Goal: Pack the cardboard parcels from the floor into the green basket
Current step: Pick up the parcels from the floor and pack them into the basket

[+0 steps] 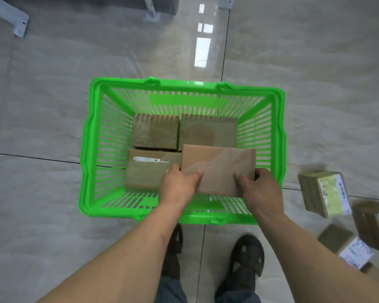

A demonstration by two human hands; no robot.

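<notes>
Nearest the camera, two dark sandals (pixel 247 255) stand on the pale tiled floor (pixel 42 127), just short of the green basket's near rim. Two bare forearms reach forward over them. The left hand (pixel 178 186) grips the near-left corner of a flat cardboard parcel (pixel 219 169), thumb lying on its top face and fingers curled beneath. The right hand (pixel 260 189) grips the near-right corner the same way, thumb on top, fingers wrapped round the edge. The held parcel sits over the near-right part of the green basket (pixel 85 149), slightly tilted, its far edge overlapping a parcel below.

Inside the basket three more parcels lie flat on the bottom: one at the near left with a white strip label (pixel 147 171), one at the far left (pixel 154 131), and one at the far right (pixel 208 131). The two far ones lie side by side, touching or nearly so.

To the right of the basket, on the floor, several more parcels with white printed labels (pixel 324 193) lie in a loose, blurred group, near the person's right forearm.

Beyond the basket the glossy tiles reflect bright window light, and pale metal furniture legs (pixel 18 20) stand at the far left.
</notes>
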